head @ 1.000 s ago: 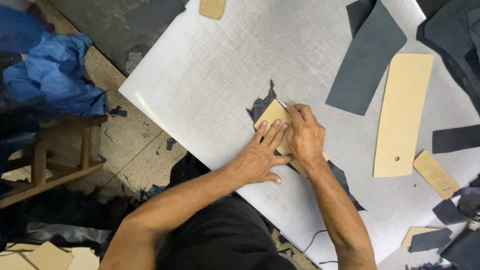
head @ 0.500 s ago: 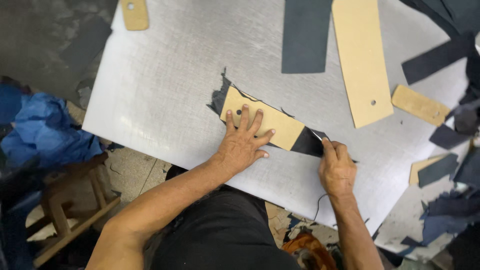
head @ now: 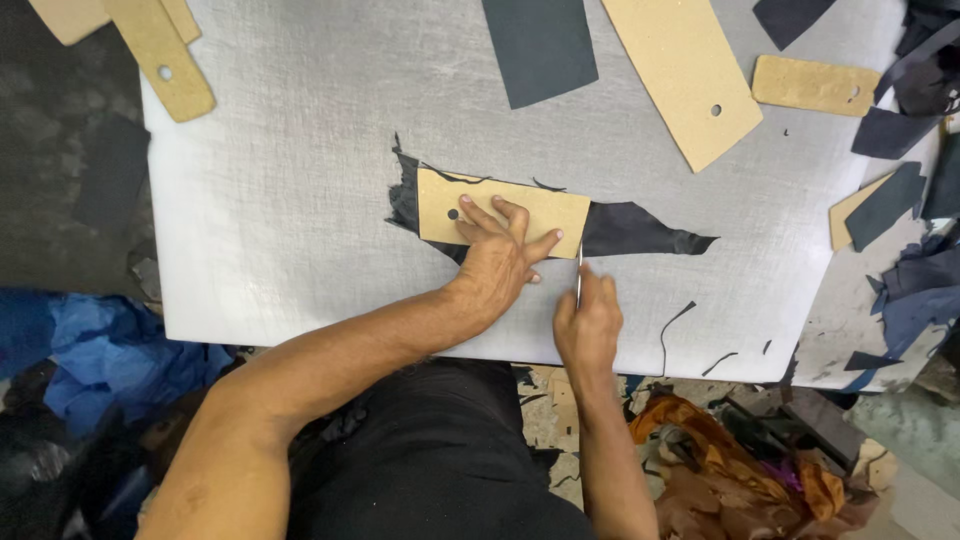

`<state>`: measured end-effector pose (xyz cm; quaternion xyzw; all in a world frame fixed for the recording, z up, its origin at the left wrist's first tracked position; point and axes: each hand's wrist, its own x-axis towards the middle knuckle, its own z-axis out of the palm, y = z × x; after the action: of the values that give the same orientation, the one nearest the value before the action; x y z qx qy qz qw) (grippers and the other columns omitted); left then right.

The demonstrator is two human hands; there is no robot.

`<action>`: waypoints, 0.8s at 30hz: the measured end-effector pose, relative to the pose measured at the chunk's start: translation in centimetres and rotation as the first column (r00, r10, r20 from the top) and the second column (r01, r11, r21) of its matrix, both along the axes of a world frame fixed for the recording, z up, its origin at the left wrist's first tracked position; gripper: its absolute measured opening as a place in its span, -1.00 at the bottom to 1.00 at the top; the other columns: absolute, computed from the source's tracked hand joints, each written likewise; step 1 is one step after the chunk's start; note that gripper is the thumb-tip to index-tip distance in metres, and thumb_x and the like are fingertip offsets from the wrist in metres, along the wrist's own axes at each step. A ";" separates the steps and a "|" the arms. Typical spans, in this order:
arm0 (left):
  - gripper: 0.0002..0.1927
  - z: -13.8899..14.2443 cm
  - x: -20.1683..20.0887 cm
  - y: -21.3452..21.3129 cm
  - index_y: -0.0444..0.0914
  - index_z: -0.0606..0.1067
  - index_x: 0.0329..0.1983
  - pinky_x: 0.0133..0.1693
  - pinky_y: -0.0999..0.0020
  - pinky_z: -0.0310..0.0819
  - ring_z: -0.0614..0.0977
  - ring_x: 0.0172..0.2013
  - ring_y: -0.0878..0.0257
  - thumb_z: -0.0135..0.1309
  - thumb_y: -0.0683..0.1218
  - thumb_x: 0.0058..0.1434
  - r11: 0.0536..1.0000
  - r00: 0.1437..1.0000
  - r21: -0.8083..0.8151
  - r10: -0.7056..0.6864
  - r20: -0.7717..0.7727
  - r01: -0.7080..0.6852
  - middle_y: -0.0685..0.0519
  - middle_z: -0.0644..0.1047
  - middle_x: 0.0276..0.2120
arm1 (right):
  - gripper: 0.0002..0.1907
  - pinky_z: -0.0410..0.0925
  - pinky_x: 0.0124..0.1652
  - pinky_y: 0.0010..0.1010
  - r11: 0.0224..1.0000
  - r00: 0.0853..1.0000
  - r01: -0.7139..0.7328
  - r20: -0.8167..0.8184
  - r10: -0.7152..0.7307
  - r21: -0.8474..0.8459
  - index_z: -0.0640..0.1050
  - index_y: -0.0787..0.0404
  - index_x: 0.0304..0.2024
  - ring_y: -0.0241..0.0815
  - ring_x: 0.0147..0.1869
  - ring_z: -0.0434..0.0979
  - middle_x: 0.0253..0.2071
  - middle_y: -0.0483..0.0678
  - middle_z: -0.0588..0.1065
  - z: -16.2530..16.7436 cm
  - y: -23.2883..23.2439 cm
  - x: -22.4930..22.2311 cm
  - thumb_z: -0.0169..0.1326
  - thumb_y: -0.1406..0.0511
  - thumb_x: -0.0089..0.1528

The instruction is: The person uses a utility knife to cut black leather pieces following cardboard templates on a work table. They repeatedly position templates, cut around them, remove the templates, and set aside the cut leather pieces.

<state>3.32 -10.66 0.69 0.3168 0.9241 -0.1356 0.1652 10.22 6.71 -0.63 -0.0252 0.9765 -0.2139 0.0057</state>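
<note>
Our left hand (head: 497,255) lies spread, pressing the tan template (head: 500,206) onto dark leather (head: 640,232) mid-board. Our right hand (head: 588,322), just below the template's right end, is closed around a thin blade (head: 579,275). Best keep the template pinned, blade tight to its edge. White cutting board (head: 290,200); scraps beyond.

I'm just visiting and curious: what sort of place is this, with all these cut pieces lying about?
Probably a small leather or fabric cutting workshop. The left hand presses a tan template on a dark sheet, the right hand holds a thin blade, and more templates and offcuts lie around.
</note>
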 end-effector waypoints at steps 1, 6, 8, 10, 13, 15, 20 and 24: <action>-0.24 -0.1 -0.2 -0.2 0.04 -0.04 0.56 -0.39 -0.23 0.67 0.56 -0.19 -0.65 -0.23 0.31 0.37 0.999 0.999 -0.014 -0.040 -0.013 0.040 -0.60 0.38 0.07 | -0.60 0.44 -0.30 -0.18 1.000 0.998 -0.002 0.055 0.002 -0.009 0.53 0.44 0.10 0.05 -0.28 0.54 -0.25 0.18 0.48 1.0 0.4 1.5 0.04 0.50 0.20; -0.30 0.0 -2.5 -2.2 -0.08 0.19 0.52 -0.53 0.24 0.58 0.59 -0.24 -0.05 0.03 -0.03 0.30 0.971 0.969 -0.011 -0.238 -0.060 0.238 -0.30 0.49 -0.12 | -0.70 0.26 -0.73 -0.45 0.895 0.983 -0.160 -0.011 0.181 0.416 0.63 0.27 0.09 -0.26 -0.61 0.37 -0.24 0.16 0.58 3.7 5.9 -1.6 0.01 0.54 0.38; -0.29 0.1 -3.8 -3.3 -0.10 0.27 0.50 -0.53 0.40 0.54 0.57 -0.26 0.17 0.10 -0.10 0.25 0.959 0.960 0.042 -0.281 -0.004 0.281 -0.16 0.50 -0.16 | -0.64 0.39 -0.40 -0.43 0.677 0.970 -0.157 -0.015 0.241 0.719 0.62 0.13 0.12 -0.28 -0.37 0.47 -0.18 0.04 0.59 4.6 7.5 -4.6 0.01 0.51 0.34; -0.26 -0.1 -5.7 -4.4 -0.05 0.28 0.50 -0.47 0.45 0.50 0.58 -0.35 0.28 0.15 -0.12 0.21 0.943 0.937 0.121 -0.324 0.129 0.310 -0.07 0.48 -0.14 | -0.70 0.40 -0.33 -0.43 0.412 0.822 -0.535 0.567 0.052 0.738 0.62 0.16 0.07 -0.31 -0.38 0.49 -0.20 -0.02 0.58 7.1 8.1 -4.6 0.04 0.45 0.32; -0.13 -0.4 -7.6 -5.4 0.35 0.26 0.40 -0.32 0.47 0.52 0.53 -0.14 0.20 0.21 -0.20 0.09 0.959 0.937 0.120 -0.276 0.213 0.255 -0.01 0.39 0.01 | -0.60 0.47 -0.37 -0.44 0.350 0.609 -0.751 0.792 0.042 0.560 0.56 0.15 0.13 -0.29 -0.40 0.53 -0.17 0.03 0.56 9.8 5.0 -2.3 0.05 0.49 0.24; -0.21 -0.7 -8.5 -5.9 0.40 0.29 0.37 -0.27 0.43 0.54 0.53 -0.10 0.15 0.16 -0.18 0.17 0.956 0.942 0.182 -0.265 0.205 0.229 -0.01 0.39 0.04 | -0.53 0.45 -0.46 -0.43 0.516 0.687 -0.705 0.647 0.329 0.486 0.55 0.15 0.18 -0.27 -0.43 0.53 -0.07 0.09 0.56 9.6 1.1 -1.7 0.01 0.57 0.26; -0.34 -1.1 -8.8 -6.1 0.43 0.30 0.34 -0.16 0.32 0.53 0.54 -0.02 0.04 0.08 -0.10 0.27 0.953 0.940 0.219 -0.259 0.223 0.211 -0.05 0.39 0.04 | -0.51 0.45 -0.19 -0.21 0.865 0.865 -0.499 -0.032 0.501 0.052 0.59 0.18 0.10 -0.06 -0.16 0.56 0.04 -0.02 0.54 2.5 -9.6 -2.2 0.05 0.53 0.11; -0.25 -1.3 -8.5 -6.0 0.40 0.26 0.39 -0.15 0.34 0.53 0.55 -0.03 0.06 0.12 -0.11 0.21 0.959 0.933 0.177 -0.260 0.248 0.221 -0.06 0.41 0.01 | -0.52 0.38 -0.18 -0.20 0.825 0.816 -0.554 -0.122 0.565 0.113 0.58 0.23 0.14 -0.07 -0.20 0.49 0.08 0.02 0.53 -1.1 -11.5 -2.6 0.07 0.48 0.14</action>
<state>-5.20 -16.68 -0.63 0.4545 0.8547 -0.0424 0.2472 7.58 -4.84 -1.75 -0.3266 0.9307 -0.1647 -0.0042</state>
